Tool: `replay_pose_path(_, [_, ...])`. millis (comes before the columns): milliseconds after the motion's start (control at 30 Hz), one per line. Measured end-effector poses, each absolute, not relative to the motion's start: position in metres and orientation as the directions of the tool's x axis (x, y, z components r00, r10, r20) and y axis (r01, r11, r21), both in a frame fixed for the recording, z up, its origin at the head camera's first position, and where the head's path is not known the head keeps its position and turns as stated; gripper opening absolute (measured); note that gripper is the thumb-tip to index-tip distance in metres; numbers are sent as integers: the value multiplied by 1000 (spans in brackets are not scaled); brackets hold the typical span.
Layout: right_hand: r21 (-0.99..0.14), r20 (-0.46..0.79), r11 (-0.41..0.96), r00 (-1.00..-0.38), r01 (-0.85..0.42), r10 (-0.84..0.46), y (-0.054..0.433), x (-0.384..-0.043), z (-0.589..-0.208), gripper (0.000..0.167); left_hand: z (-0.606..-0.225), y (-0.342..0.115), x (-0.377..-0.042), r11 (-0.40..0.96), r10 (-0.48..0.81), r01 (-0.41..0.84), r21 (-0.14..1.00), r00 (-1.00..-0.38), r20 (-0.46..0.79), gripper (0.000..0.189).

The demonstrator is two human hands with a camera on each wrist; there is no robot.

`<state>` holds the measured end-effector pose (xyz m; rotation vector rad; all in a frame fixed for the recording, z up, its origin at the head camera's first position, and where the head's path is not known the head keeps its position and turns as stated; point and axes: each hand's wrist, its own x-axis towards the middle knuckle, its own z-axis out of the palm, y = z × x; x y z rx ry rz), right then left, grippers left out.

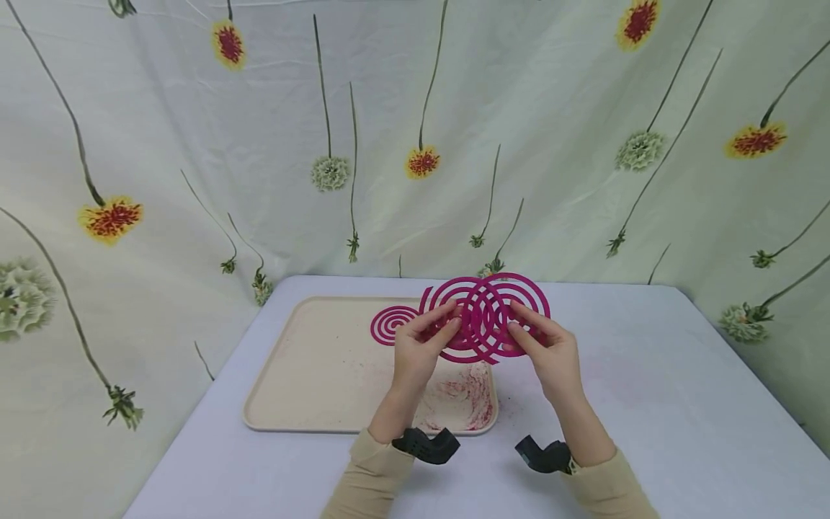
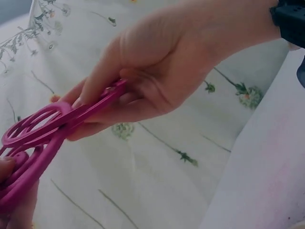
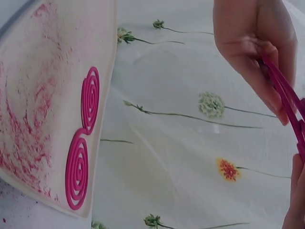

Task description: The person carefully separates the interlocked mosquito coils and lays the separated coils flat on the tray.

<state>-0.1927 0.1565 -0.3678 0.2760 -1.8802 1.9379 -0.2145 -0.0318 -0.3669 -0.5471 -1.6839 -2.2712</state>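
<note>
Two flat magenta spiral coils, like mosquito coils, overlap in the air between my hands in the head view. My left hand (image 1: 415, 353) pinches the left coil (image 1: 463, 280) between thumb and fingers. On the other side, the right hand (image 1: 559, 353) holds the right coil (image 1: 512, 275) in the same way. Seen edge-on in the left wrist view, the coils (image 2: 71, 117) cross each other; whether they are joined I cannot tell. More magenta coils (image 3: 90, 100) lie in the tray, two linked in an S shape.
A cream tray (image 1: 298, 375) lies left of centre on the white table (image 1: 648, 404), with magenta powder (image 1: 463, 396) smeared in its near right corner. Behind the table hangs a flower-print cloth (image 1: 558, 108). Dark straps (image 1: 428, 445) are on both wrists.
</note>
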Motion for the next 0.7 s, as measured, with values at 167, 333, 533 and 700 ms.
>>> replay_pose_path(167, [-865, 481, 0, -828, -502, 287, 140, -193, -376, 35, -372, -15, -211, -308, -109, 453, 837, -891, 441, 32])
replay_pose_path(333, [-778, 597, -12, -746, -628, 295, 127, -191, -382, 38, -376, -4, -206, -298, -149, 510, 807, -860, 488, 37])
replay_pose_path(533, [-746, 637, -43, -731, -664, 245, 121, -190, -383, 44, -379, 4, -201, -295, -101, 532, 794, -843, 528, 46])
replay_pose_path(700, [-765, 633, 5, -751, -644, 189, 130, -192, -379, 43, -380, 3, -203, -282, -59, 568, 773, -815, 577, 46])
